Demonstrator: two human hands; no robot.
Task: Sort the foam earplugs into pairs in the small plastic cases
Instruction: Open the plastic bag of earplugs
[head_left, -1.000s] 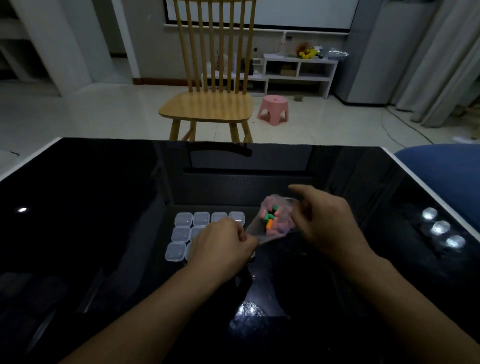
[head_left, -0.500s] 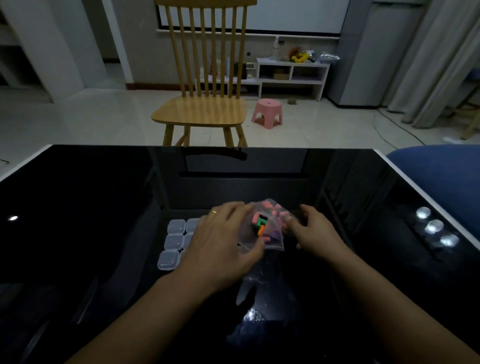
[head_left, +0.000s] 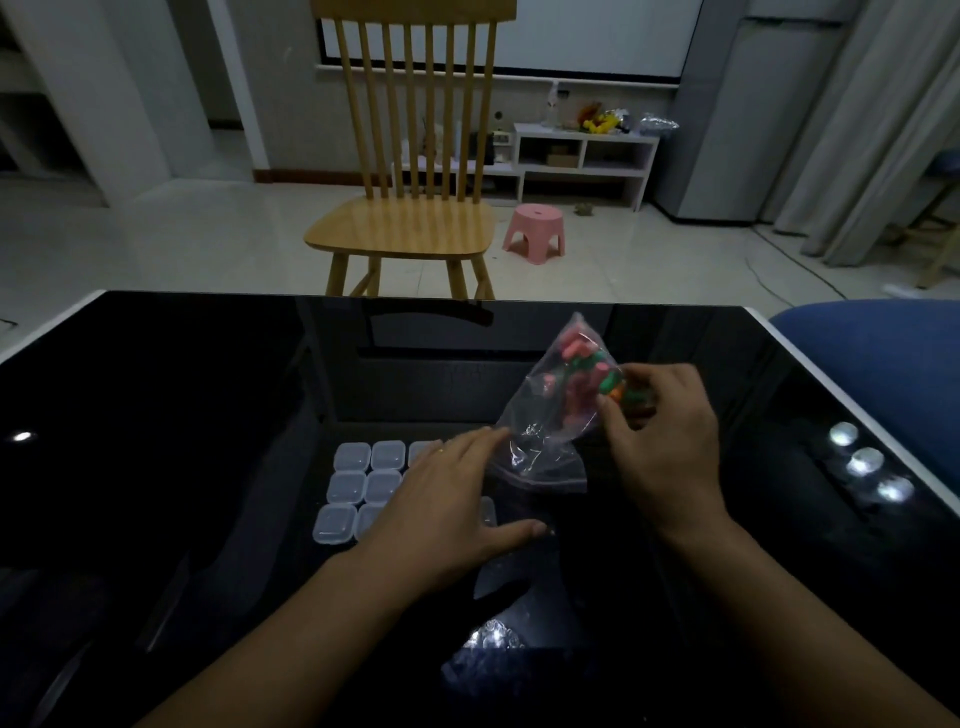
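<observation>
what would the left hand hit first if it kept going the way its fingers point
Probably the bag: the left hand lies flat over the cases, fingers aimed up and right, tips almost at the bag's lower edge. Depth is unclear, so it might pass underneath.

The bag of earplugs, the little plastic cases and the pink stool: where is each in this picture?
bag of earplugs (head_left: 558, 410), head view, on its clear middle.
little plastic cases (head_left: 347, 487), head view, on the lid of a middle-row case.
pink stool (head_left: 535, 221), head view, on its seat.
</observation>
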